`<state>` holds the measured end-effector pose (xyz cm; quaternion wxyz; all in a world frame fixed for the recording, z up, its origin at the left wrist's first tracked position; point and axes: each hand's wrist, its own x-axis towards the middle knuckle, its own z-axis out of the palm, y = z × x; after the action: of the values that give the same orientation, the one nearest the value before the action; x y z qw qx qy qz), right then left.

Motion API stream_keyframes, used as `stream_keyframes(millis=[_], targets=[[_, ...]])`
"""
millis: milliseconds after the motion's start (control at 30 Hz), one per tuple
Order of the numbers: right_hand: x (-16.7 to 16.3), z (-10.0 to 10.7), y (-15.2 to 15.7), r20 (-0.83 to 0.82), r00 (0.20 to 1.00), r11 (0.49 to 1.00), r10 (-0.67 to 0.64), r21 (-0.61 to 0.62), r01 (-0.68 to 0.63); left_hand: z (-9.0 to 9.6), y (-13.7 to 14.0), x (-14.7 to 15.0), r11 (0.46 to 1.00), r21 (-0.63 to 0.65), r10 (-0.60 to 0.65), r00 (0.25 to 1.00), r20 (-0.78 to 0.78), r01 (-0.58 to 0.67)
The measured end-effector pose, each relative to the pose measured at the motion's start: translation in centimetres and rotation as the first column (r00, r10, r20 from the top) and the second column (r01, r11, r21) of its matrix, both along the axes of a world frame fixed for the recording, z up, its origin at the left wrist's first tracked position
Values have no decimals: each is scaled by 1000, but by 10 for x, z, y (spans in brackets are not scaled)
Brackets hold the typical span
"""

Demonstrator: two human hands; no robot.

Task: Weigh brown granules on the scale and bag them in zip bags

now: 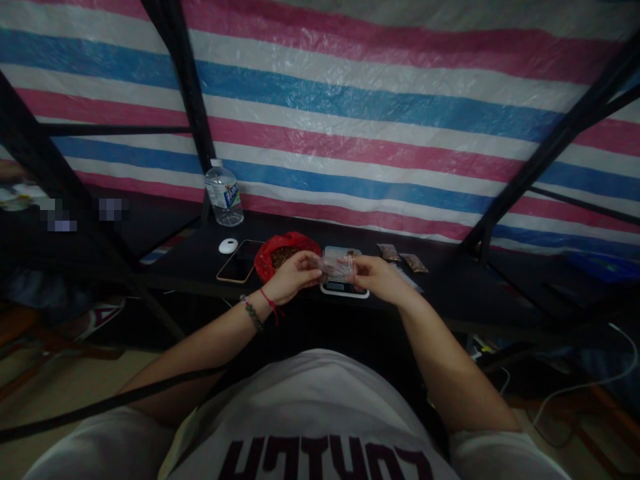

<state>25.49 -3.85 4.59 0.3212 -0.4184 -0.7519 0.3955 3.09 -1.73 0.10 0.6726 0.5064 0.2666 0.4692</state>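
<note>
Between my two hands is a small clear plastic bag (337, 269), stretched over a white kitchen scale (345, 292). My left hand (295, 275) pinches the bag's left end, and my right hand (373, 275) pinches its right end near a reddish edge. Whether anything lies inside the bag I cannot make out. Just left of the scale, partly behind my left hand, sits an open red plastic bag (267, 257) holding small brown pieces (284, 255). To the right of the scale lie two small filled clear packets (414, 263), with flat clear bags (407, 279) beside my right hand.
A phone (241, 261), a white rounded case (229, 246) and a clear plastic bottle (223, 193) stand left on the black table (440, 290). Black metal posts (183, 80) rise before a striped plastic sheet (350, 120). Another person's hand (13, 171) shows at far left.
</note>
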Motion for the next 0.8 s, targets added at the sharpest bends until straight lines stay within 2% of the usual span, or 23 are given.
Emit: stream_keyframes(millis=[67,167,233,267,300,367,433,467,500,567,633,733,800], targets=[[4,-1,2,42,999,1000,29,-1,-29,-2,2,0,1000,-3,13,1000,13,-12],[9,2,5,28,999,999,44,12,-44,-8,9,0,997,33,68,996,-51,-66],[10,3,6,15,1000,1000,14,28,-14,-10,12,-1,979,144,164,980,-115,-147],[10,4,6,21,1000,999,-2,35,2,-10,13,-1,951,236,238,961,-143,-201],[9,4,6,35,999,999,-13,43,11,-9,12,-2,903,353,320,932,-171,-245],[4,3,4,81,997,998,-8,62,3,-4,6,-2,752,613,470,849,-240,-242],[-4,1,-1,137,990,996,21,79,-32,2,-5,0,597,799,548,766,-336,-77],[-9,0,-4,169,985,995,35,81,-49,5,-11,2,549,836,552,739,-387,28],[-14,-1,-7,200,979,995,47,77,-64,6,-17,4,527,842,544,717,-436,113],[-24,-3,-13,240,968,994,74,64,-92,7,-27,10,548,816,531,679,-508,182],[-31,-4,-17,233,968,992,92,60,-109,6,-34,15,617,770,515,658,-549,160],[-34,-3,-18,134,983,989,128,60,-137,6,-37,18,700,709,476,680,-557,90],[-32,0,-12,10,998,995,61,82,-62,8,-33,15,741,670,455,711,-536,31]])
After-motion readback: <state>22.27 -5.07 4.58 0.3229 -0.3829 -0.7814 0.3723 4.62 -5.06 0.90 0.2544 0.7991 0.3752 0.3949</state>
